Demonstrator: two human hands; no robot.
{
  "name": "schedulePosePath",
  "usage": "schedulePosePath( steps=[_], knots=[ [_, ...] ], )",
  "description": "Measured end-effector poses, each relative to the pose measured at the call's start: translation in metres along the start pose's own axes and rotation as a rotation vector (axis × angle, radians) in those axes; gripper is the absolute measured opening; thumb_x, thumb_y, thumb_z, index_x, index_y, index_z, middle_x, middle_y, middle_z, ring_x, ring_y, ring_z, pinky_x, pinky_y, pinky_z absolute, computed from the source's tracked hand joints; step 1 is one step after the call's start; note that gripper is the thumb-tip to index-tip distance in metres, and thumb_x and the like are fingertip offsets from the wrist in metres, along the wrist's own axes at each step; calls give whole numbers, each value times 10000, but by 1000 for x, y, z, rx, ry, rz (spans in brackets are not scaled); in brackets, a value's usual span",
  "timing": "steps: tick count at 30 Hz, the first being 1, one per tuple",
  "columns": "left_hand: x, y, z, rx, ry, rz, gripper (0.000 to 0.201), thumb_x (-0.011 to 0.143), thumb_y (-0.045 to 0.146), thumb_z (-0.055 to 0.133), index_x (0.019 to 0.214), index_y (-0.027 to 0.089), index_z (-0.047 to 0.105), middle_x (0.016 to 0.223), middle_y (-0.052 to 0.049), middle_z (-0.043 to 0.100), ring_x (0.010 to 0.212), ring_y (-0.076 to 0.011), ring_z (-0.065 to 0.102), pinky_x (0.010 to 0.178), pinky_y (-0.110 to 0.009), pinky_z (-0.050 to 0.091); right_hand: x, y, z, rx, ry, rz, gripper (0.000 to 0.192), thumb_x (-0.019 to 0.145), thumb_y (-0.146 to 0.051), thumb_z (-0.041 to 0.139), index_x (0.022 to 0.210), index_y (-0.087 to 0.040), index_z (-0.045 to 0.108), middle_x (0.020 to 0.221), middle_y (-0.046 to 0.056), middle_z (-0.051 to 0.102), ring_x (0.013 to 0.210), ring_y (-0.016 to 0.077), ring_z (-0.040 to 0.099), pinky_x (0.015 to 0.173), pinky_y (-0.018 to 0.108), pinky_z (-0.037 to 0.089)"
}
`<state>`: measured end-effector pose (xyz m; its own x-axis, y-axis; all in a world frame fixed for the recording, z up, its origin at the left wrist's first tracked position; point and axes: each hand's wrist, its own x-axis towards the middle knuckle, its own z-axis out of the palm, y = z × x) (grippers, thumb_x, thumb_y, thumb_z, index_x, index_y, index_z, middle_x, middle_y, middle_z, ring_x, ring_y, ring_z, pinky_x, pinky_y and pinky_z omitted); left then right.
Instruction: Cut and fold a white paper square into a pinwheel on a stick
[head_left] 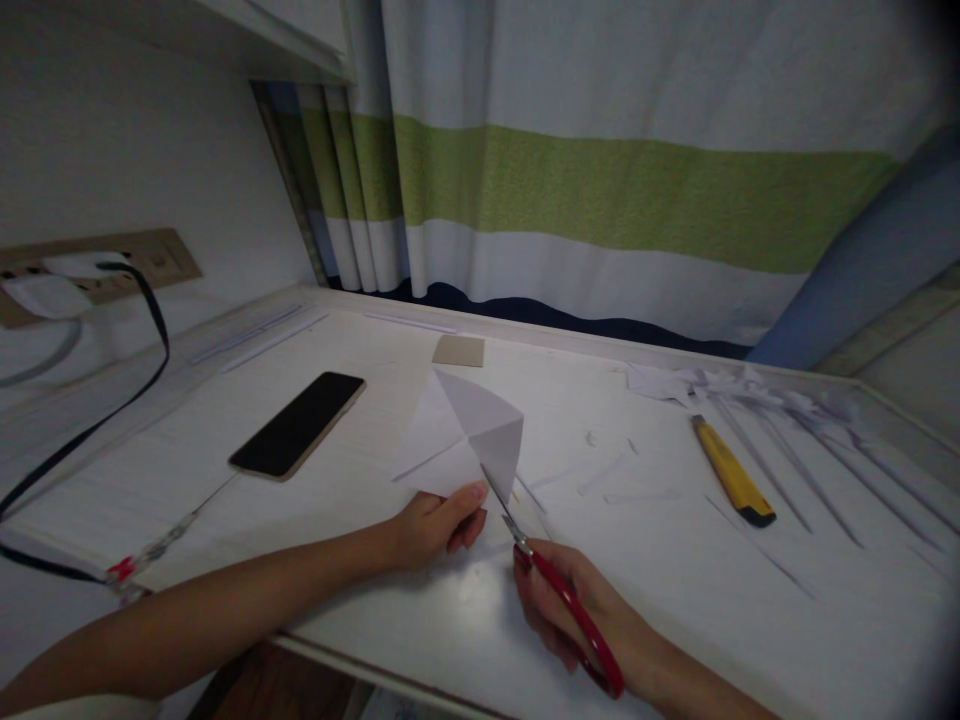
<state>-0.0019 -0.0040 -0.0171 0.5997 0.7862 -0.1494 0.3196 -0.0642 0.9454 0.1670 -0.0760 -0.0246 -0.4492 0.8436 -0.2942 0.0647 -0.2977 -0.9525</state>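
1. We see the folded white paper [465, 440] held up off the desk [675, 580], roughly centre of view, w/ creases meeting near its middle. Its top corner points up and away from us; its lower edge sits at the left hand.
2. Left hand [435, 525] pinches the paper's bottom edge: thumb on top, fingers curled under, closed tight on the sheet.
3. Right hand [577, 610] is wrapped round the red handles of the scissors [540, 565], fingers through the loops. The blades look nearly closed, only a thin gap if any; we can't tell exactly.
4. Scissors' long axis runs diagonal, handles low-right near us, tip up-left. The tip meets the paper's lower right edge, just beside the left thumb.
5. Thin paper strips [622, 480] lie on the desk just right of the paper.
6. Left of the paper, a dark phone [298, 424] lies flat, screen up, long axis diagonal.
7. Behind the paper, a small tan card [458, 350] lies near the desk's back edge.
8. Further right, a yellow utility knife [731, 470] lies flat, well apart from both hands, w/ more white scraps [697, 382] past it.
9. A striped curtain [600, 190] hangs behind the desk; a black cable [142, 370] runs along the left side.
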Motion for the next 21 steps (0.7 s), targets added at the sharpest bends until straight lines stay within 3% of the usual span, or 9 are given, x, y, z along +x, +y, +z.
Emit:
schedulePosePath(
  steps=[6,15,21],
  knots=[
    [0,0,0,15,-26,3,525,773,480,193,376,177,357,356,34,302,392,-86,328,462,-230,281,1,0,0,5,-22,-55,427,703,-587,454,679,-167,381,466,-89,342,342,16,271,309,135,214],
    [-1,-1,1,28,-35,36,524,790,460,187,383,176,357,365,35,302,403,-86,338,470,-227,289,1,19,3,13,-6,8,346,788,-499,406,692,-167,401,368,-86,410,261,30,328,261,117,222],
    [0,-2,0,35,-37,47,522,789,464,181,392,177,359,372,33,313,402,-87,342,469,-228,295,2,13,3,20,11,-29,360,764,-516,433,681,-170,381,399,-105,344,277,16,293,266,111,236]
  ],
)
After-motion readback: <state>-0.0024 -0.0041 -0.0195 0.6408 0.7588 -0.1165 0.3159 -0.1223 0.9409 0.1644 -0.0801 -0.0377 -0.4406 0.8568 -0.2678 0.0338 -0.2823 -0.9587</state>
